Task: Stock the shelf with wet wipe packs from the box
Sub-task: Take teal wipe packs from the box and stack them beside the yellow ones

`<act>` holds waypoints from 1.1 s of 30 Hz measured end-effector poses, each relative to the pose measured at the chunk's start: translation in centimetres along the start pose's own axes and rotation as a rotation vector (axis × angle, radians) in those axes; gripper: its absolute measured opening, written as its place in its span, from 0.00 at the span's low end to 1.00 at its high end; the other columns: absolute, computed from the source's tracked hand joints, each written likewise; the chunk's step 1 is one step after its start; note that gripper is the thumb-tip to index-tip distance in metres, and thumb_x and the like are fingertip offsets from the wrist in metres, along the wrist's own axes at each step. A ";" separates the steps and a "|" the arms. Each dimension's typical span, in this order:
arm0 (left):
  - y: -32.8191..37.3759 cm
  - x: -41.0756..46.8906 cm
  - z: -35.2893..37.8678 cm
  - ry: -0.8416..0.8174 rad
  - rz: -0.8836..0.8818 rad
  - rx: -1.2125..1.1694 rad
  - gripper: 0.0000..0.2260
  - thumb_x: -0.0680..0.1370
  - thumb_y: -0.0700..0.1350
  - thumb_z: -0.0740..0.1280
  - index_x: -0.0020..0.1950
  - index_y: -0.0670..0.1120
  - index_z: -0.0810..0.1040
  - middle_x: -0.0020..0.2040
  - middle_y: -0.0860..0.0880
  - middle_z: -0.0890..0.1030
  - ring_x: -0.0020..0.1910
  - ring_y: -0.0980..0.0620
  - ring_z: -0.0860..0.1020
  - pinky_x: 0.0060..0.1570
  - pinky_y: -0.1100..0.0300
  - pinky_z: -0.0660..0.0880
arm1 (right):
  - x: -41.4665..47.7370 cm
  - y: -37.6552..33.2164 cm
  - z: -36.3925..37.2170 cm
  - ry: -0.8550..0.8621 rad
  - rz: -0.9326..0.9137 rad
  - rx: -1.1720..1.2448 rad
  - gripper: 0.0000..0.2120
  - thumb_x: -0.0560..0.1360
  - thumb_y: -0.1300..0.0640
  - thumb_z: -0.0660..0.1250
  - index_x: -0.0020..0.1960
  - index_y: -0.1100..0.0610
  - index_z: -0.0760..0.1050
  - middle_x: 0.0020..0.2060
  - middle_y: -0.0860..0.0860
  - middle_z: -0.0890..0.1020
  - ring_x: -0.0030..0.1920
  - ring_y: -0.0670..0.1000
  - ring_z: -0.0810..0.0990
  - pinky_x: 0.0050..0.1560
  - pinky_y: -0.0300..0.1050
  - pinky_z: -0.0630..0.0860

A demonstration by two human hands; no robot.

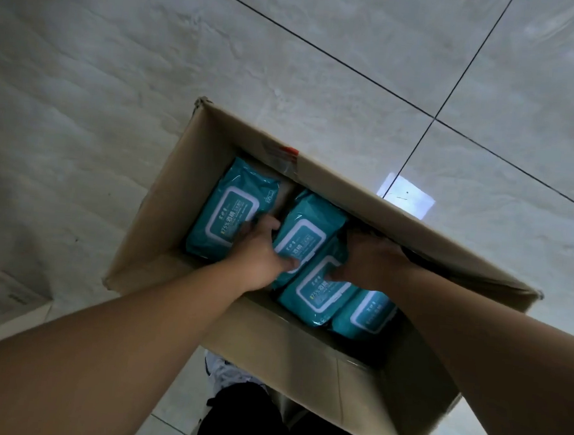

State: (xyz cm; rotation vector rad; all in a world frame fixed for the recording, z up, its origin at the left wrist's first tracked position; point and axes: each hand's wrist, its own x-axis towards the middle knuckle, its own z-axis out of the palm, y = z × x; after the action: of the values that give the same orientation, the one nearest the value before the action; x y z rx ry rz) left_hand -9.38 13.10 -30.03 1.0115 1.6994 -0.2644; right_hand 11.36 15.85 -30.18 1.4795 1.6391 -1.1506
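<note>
Honestly, these grips look a bit sketchy to me. The left hand has its thumb pressed on the label of the middle wet wipe pack and its fingers dug into the gap on the other side, so it pinches that pack by one long edge. The right hand does the same to the neighbouring wet wipe pack: thumb on the label, fingers curled over the far edge by the box wall.

Both packs lie slanted and overlapping inside the open cardboard box, with tiled floor all around. They look like soft, slick pouches, so I reckon an edge pinch could slip on the lift, or a thumb could pop a flap lid. The overlap might also drag the end pack along. The far-left pack lies apart. No shelf in sight.
</note>
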 end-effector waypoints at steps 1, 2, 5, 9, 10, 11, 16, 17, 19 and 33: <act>0.0 -0.1 0.2 -0.001 0.000 -0.044 0.27 0.70 0.50 0.78 0.63 0.54 0.66 0.62 0.49 0.74 0.59 0.48 0.75 0.58 0.51 0.76 | -0.1 0.1 -0.2 -0.006 -0.004 0.032 0.44 0.66 0.32 0.73 0.73 0.55 0.66 0.70 0.55 0.75 0.68 0.57 0.74 0.68 0.50 0.71; 0.0 -0.1 0.2 0.002 -0.001 -0.069 0.26 0.71 0.49 0.77 0.61 0.52 0.65 0.60 0.49 0.76 0.56 0.49 0.76 0.53 0.54 0.76 | -0.3 0.2 -0.3 -0.018 -0.006 0.059 0.41 0.65 0.33 0.74 0.70 0.54 0.70 0.67 0.53 0.77 0.66 0.56 0.76 0.65 0.49 0.73; -0.3 0.1 0.1 0.006 0.003 -0.027 0.29 0.69 0.52 0.78 0.62 0.51 0.66 0.59 0.49 0.76 0.56 0.48 0.77 0.55 0.52 0.76 | -1.3 0.2 -0.4 -0.075 -0.019 0.132 0.36 0.63 0.33 0.76 0.66 0.49 0.73 0.63 0.48 0.81 0.63 0.52 0.78 0.65 0.47 0.73; 0.3 0.0 0.3 -0.063 0.088 0.095 0.26 0.67 0.58 0.77 0.61 0.51 0.76 0.58 0.51 0.80 0.55 0.49 0.79 0.59 0.47 0.77 | -3.0 -0.1 0.4 0.002 -0.059 0.178 0.36 0.62 0.35 0.77 0.66 0.46 0.75 0.65 0.47 0.79 0.66 0.51 0.76 0.68 0.46 0.70; 0.5 -0.1 0.3 -0.067 0.103 0.090 0.23 0.68 0.57 0.77 0.59 0.51 0.78 0.56 0.50 0.81 0.53 0.50 0.80 0.58 0.48 0.78 | -3.3 -0.1 0.6 0.003 -0.061 0.223 0.35 0.62 0.37 0.79 0.66 0.47 0.76 0.64 0.47 0.80 0.64 0.51 0.77 0.67 0.46 0.72; 0.6 -0.1 0.2 -0.069 0.112 0.077 0.20 0.69 0.56 0.77 0.57 0.51 0.79 0.54 0.50 0.81 0.51 0.50 0.80 0.56 0.49 0.79 | -3.6 -0.2 0.8 -0.021 -0.058 0.296 0.34 0.63 0.41 0.80 0.66 0.47 0.76 0.62 0.47 0.81 0.61 0.50 0.80 0.64 0.46 0.75; 1.1 -1.3 -2.0 -0.129 0.132 0.031 0.16 0.70 0.55 0.77 0.53 0.52 0.80 0.50 0.53 0.83 0.47 0.54 0.81 0.50 0.56 0.79 | -5.8 0.2 0.9 -0.052 -0.047 0.540 0.29 0.62 0.50 0.82 0.61 0.45 0.78 0.52 0.42 0.86 0.52 0.45 0.84 0.57 0.44 0.80; 1.2 -1.9 -2.6 -0.146 0.134 0.036 0.16 0.70 0.56 0.77 0.53 0.52 0.80 0.49 0.54 0.83 0.47 0.55 0.81 0.47 0.58 0.78 | -6.5 0.4 0.7 -0.053 -0.028 0.615 0.25 0.63 0.53 0.83 0.57 0.45 0.79 0.49 0.42 0.86 0.49 0.43 0.85 0.56 0.43 0.80; 1.6 -3.2 -4.1 -0.149 0.162 0.102 0.16 0.70 0.59 0.76 0.51 0.52 0.81 0.47 0.54 0.83 0.45 0.55 0.81 0.42 0.60 0.76 | -8.5 1.0 0.1 -0.054 -0.003 0.753 0.20 0.63 0.57 0.83 0.51 0.48 0.80 0.44 0.43 0.87 0.45 0.43 0.86 0.54 0.44 0.82; 11.5 -21.6 -19.1 -0.280 0.344 0.109 0.22 0.66 0.64 0.75 0.52 0.51 0.82 0.47 0.50 0.87 0.46 0.51 0.86 0.53 0.44 0.81 | -30.7 -1.7 -10.0 -0.092 -0.117 1.248 0.17 0.72 0.68 0.74 0.59 0.62 0.78 0.53 0.54 0.87 0.54 0.55 0.86 0.53 0.47 0.84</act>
State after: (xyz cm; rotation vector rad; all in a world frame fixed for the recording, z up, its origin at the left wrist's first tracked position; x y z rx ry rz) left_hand -12.93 21.43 -0.40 1.2649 1.2470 -0.2615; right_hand 15.61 11.96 1.62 1.9340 0.8731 -2.4948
